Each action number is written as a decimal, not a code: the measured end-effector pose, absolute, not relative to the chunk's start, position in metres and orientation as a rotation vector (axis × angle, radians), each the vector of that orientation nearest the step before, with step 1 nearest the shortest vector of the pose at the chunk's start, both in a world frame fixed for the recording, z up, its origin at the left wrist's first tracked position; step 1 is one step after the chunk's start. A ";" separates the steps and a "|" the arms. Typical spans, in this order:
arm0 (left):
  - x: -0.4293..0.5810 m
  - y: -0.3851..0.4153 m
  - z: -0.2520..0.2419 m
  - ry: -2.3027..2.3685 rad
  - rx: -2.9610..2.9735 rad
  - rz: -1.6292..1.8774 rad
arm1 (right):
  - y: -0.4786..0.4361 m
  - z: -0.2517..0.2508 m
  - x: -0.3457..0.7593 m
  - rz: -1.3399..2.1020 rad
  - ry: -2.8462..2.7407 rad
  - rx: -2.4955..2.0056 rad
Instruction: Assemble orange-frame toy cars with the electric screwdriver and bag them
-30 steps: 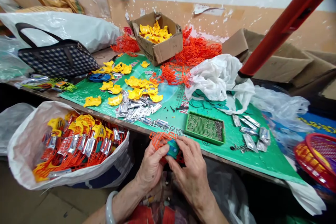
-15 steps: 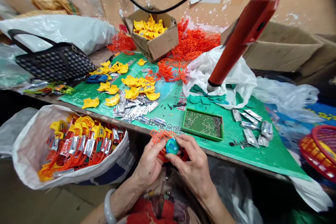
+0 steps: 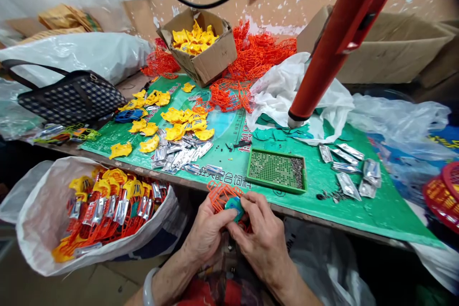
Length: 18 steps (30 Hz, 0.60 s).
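Observation:
An orange plastic lattice piece (image 3: 218,196) is held at the table's front edge, with a round teal plastic piece (image 3: 234,204) against it. My left hand (image 3: 205,232) is closed on the lattice, its thumb lying on the teal piece. On the other side, my right hand (image 3: 261,235) pinches the teal piece at its right edge; its fingertips partly hide the orange plastic below. Just beyond the hands lies a green tray (image 3: 276,170) of small metal parts. A red electric screwdriver (image 3: 324,52) hangs tip down over more teal pieces (image 3: 279,134).
Yellow plastic pieces (image 3: 186,119) and silver packets (image 3: 175,155) lie left of centre. A white sack (image 3: 32,229) of assembled pieces stands at the left. Behind are a cardboard box (image 3: 215,57) of yellow parts and an orange lattice heap (image 3: 265,52). More silver packets (image 3: 347,185) lie right.
My left thumb has moved onto the face of the teal piece, and the lattice shows more above the fingers. The camera view has shifted slightly.

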State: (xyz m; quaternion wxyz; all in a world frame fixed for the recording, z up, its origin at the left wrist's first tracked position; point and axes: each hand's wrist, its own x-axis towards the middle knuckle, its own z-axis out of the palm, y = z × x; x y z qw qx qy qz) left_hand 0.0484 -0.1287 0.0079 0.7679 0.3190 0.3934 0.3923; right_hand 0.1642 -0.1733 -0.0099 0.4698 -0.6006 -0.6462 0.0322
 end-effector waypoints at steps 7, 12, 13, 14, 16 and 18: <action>0.046 -0.128 0.006 0.883 0.753 0.847 | -0.175 -0.007 0.166 0.155 -1.621 -1.476; 0.043 -0.127 0.003 0.886 0.772 0.852 | -0.172 -0.003 0.163 0.232 -1.544 -1.460; 0.042 -0.127 0.004 0.883 0.775 0.847 | -0.171 -0.003 0.161 0.235 -1.532 -1.460; 0.041 -0.127 0.004 0.880 0.779 0.842 | -0.171 -0.002 0.160 0.239 -1.526 -1.464; 0.041 -0.126 0.005 0.878 0.786 0.836 | -0.172 0.002 0.161 0.289 -1.547 -1.476; 0.040 -0.126 0.006 0.889 0.795 0.818 | -0.175 0.009 0.169 0.425 -1.629 -1.482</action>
